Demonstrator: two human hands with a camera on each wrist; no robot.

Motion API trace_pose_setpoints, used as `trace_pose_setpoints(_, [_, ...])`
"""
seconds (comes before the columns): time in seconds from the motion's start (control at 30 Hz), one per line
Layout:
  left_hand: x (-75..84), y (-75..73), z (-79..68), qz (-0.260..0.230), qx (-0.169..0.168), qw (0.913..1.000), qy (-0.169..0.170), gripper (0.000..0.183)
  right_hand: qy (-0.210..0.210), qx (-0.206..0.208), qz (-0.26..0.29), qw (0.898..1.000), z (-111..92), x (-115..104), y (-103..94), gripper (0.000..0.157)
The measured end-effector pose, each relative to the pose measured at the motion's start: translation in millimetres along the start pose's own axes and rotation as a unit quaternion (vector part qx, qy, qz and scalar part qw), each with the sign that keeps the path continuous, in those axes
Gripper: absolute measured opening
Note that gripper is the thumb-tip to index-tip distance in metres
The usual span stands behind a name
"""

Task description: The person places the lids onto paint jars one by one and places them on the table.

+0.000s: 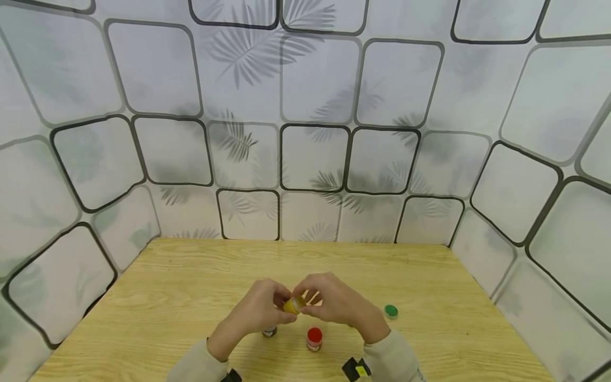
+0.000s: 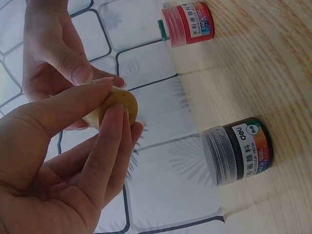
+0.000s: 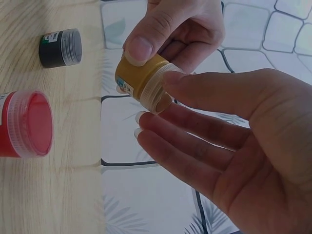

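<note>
Between both hands, above the table, is a small yellow paint jar (image 3: pixel 141 75) with a clear ridged lid (image 3: pixel 157 90), held tilted. My left hand (image 1: pixel 267 305) grips the jar's body between thumb and fingers; the left wrist view shows its round base facing that palm. At the lid end, my right hand (image 1: pixel 334 300) pinches the lid rim with thumb and forefinger, its other fingers loosely extended. Below the hands stands a red paint jar (image 1: pixel 314 339). A black paint jar (image 2: pixel 243 151) stands to its left, partly hidden by my left hand in the head view.
A green-topped jar (image 1: pixel 391 311) stands on the wooden table (image 1: pixel 305 260), right of my right hand. Patterned curtain-like walls (image 1: pixel 315 159) enclose the table at the back and both sides.
</note>
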State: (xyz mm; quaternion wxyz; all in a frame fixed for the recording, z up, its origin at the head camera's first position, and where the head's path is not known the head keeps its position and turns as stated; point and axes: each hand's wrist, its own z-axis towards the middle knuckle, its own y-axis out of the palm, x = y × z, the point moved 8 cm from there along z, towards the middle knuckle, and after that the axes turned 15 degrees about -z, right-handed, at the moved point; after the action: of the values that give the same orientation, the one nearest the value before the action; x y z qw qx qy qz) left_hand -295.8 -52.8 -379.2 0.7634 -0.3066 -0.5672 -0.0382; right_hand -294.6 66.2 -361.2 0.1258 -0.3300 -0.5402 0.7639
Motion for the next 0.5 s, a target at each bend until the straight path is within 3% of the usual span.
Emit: trace_pose_setpoints(0.5, [0.1,1.0,-0.1,0.013,0.0,0.9999,0.007,0.024,0.01,-0.007,-0.02,1.0,0.5,2.0,2.5,0.023])
